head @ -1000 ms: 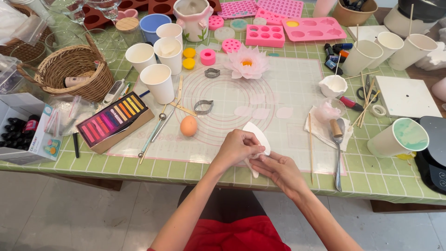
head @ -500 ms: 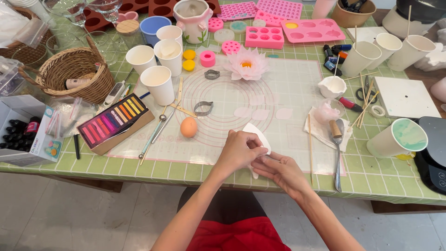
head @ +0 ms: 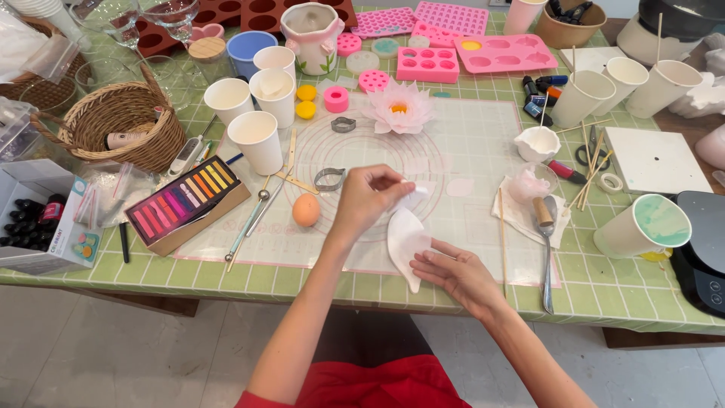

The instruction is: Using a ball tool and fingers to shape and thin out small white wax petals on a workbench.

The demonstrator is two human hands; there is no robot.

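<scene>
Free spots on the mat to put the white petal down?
Bare mat between the pink flower, the small white cup and the left hand; also the mat's near left corner, between the egg and the pastel box. Crowded: the back row of moulds and cups.

Matt, waxy white petal over smooth translucent silicone mat

Beside: woven wicker basket, glossy metal spoon, matt paper cups, checked cloth-covered bench.

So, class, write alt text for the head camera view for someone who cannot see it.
Two hands hold a white petal-shaped piece over a craft mat: the left hand pinches its top, the right hand supports its edge. An egg-shaped sponge lies nearby.
</scene>
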